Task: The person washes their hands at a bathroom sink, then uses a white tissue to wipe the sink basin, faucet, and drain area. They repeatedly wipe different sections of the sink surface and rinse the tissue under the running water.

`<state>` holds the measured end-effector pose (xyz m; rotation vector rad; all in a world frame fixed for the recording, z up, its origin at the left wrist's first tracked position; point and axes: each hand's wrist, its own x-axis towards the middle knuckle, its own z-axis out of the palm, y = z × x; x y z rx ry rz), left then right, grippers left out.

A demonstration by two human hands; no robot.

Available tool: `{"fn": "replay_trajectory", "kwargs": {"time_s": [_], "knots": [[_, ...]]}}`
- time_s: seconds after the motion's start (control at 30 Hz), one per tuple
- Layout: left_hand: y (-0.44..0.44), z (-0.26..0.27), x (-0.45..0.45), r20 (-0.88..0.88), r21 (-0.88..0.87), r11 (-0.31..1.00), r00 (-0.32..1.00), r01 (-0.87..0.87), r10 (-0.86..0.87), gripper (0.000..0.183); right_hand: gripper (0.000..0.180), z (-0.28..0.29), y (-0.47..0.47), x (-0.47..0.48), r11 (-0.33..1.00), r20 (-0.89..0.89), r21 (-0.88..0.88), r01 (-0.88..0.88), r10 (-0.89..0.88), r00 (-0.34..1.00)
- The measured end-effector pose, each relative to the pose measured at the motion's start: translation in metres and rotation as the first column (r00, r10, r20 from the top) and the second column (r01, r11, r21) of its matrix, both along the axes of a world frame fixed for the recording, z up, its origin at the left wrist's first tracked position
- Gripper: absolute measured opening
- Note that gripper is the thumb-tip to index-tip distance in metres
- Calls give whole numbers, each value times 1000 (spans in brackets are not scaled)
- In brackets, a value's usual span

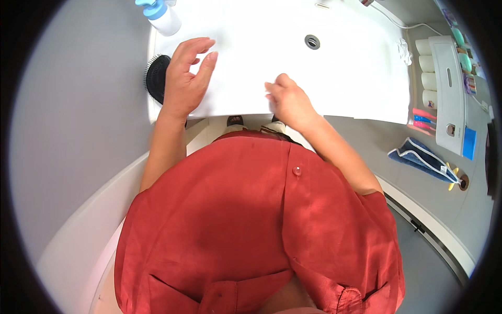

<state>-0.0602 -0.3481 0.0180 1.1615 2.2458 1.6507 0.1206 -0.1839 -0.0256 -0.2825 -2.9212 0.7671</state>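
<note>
My left hand (pixel 188 76) hovers over the left side of a white washbasin (pixel 255 43), with its fingers apart and nothing between them. Right beside it, on the basin's left edge, lies a black hairbrush (pixel 156 78) with its bristles towards the wall; my wrist hides part of it. My right hand (pixel 291 100) is above the basin's front, fingers curled and slightly blurred. Its palm is turned out of sight, so I cannot tell whether it holds anything small. A metal drain (pixel 312 42) sits in the basin beyond it.
A white pump bottle with a blue top (pixel 162 17) stands at the back left corner. On the right wall are a white dispenser with cups (pixel 449 94), toothbrushes (pixel 422 119) and a hanging blue towel (pixel 423 159). Crumpled white material (pixel 404 52) rests on the basin's right edge.
</note>
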Motion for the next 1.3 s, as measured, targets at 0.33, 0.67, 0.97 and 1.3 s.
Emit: {"fn": "replay_trajectory", "kwargs": {"time_s": [0.33, 0.67, 0.97, 1.3], "knots": [[3, 0, -14, 145, 251, 926, 956, -284, 254, 18, 18, 15, 62, 37, 871, 301, 188, 454, -491, 817], [3, 5, -30, 302, 347, 880, 927, -325, 224, 18, 23, 5, 11, -72, 972, 385, -227, -68, 153, 910], [-1, -10, -16, 305, 291, 923, 939, -251, 159, 14, 24, -4, 25, -101, 988, 621, -132, -81, 146, 770], [-1, -11, -10, 189, 282, 939, 971, -197, 147, 12, 21, -97, 127, -73, 930, 557, 273, 247, -362, 747]]}}
